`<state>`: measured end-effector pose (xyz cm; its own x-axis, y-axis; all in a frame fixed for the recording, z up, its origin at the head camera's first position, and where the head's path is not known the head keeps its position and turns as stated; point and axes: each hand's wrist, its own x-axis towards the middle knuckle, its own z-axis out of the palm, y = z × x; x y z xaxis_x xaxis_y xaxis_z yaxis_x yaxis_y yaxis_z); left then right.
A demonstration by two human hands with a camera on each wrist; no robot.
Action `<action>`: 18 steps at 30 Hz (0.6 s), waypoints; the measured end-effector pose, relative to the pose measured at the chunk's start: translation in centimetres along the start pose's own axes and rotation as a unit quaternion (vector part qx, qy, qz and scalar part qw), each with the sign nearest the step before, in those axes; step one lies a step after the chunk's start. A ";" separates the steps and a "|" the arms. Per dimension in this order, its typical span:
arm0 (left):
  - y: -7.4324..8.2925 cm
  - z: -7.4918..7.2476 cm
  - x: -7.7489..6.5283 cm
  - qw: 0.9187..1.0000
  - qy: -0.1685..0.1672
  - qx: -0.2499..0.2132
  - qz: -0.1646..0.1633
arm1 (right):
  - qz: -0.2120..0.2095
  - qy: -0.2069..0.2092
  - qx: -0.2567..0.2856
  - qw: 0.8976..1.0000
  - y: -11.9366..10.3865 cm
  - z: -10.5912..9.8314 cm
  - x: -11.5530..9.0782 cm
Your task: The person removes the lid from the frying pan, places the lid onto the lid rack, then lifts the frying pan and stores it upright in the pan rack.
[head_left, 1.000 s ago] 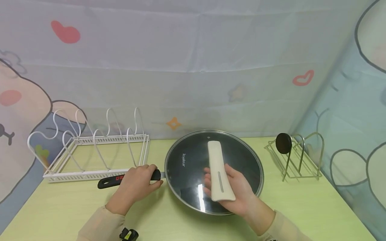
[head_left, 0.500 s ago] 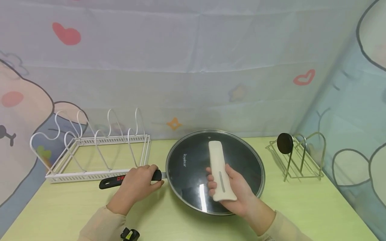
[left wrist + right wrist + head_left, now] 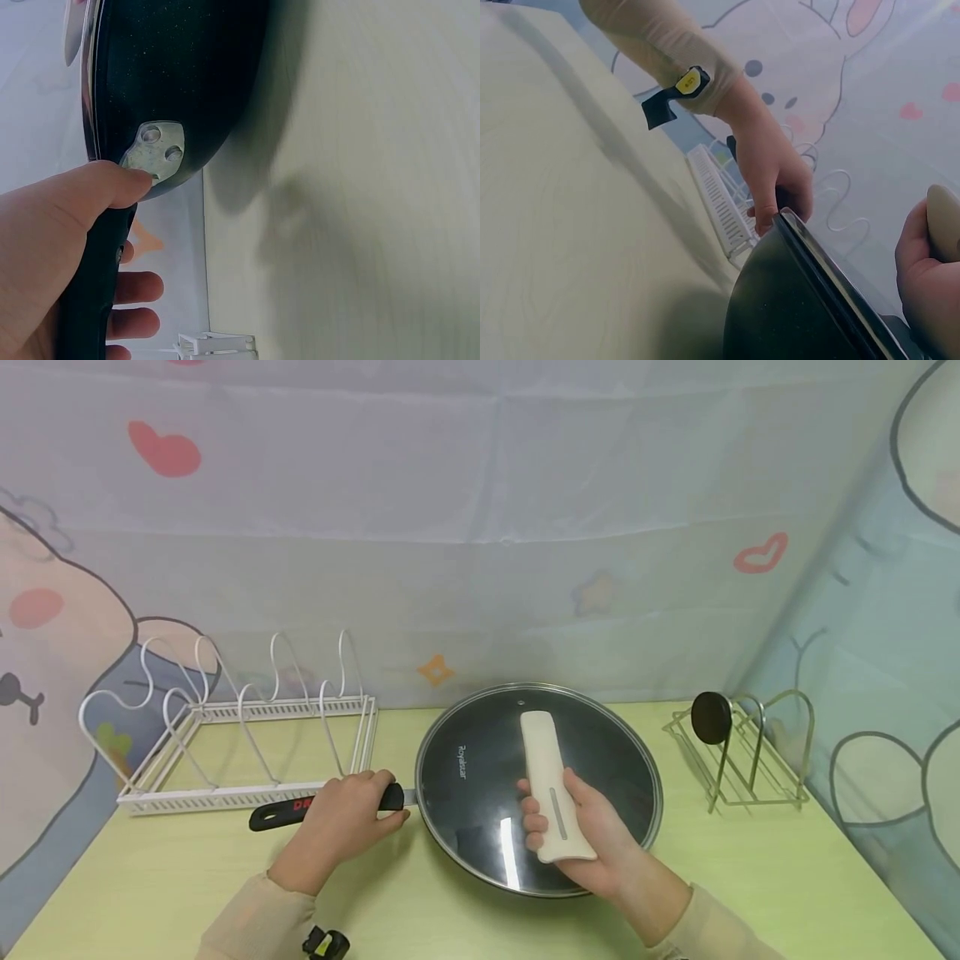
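Note:
A dark frying pan [image 3: 187,67] stands in the middle, covered by a round glass lid [image 3: 465,827] with a metal rim. My left hand [image 3: 348,814] grips the pan's black handle [image 3: 279,813] from above; in the left wrist view the thumb lies by the riveted bracket [image 3: 159,144]. A long cream lid handle [image 3: 542,747] with a grey slot rises over the lid. Fingers and thumb of my right hand [image 3: 600,839] wrap its near end, palm facing up. In the right wrist view, part of this lid handle [image 3: 943,221] shows in the grip.
A white wire rack [image 3: 240,797] with tall loops stands left, just behind the black handle. To the right is a small metal wire rack [image 3: 757,800] with a dark round disc [image 3: 710,717] at its front left. A printed cloth [image 3: 465,485] hangs behind the light green table [image 3: 420,910].
My right hand's fingers, extended under the lid handle a second ago, have curled round it. The left hand keeps its grip. The whole head view has shifted slightly.

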<state>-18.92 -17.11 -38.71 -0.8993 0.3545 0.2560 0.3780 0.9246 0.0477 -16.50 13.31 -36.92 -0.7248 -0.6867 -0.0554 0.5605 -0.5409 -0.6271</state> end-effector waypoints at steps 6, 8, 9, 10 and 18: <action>0.0 -0.1 0.0 1.000 -0.004 -0.001 -0.004 | -0.001 0.018 -0.031 0.999 -0.3 0.2 -0.1; 0.0 -0.1 0.0 1.000 -0.005 -0.001 -0.005 | -0.003 0.032 -0.045 0.998 -0.5 0.3 -0.1; 0.0 0.0 0.0 1.000 -0.004 -0.001 -0.005 | -0.004 0.039 -0.052 0.998 -0.5 0.3 -0.1; 0.0 0.0 0.0 1.000 -0.004 0.000 -0.005 | -0.005 0.044 -0.059 0.997 -0.6 0.4 -0.1; 0.1 0.1 -0.1 1.000 0.012 0.011 0.001 | -0.005 0.040 -0.081 0.996 -0.9 0.4 -0.3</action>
<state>-18.81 -17.00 -38.83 -0.8925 0.3538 0.2800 0.3755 0.9265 0.0263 -16.62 13.85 -35.97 -0.7629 -0.6376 -0.1070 0.4867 -0.4574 -0.7442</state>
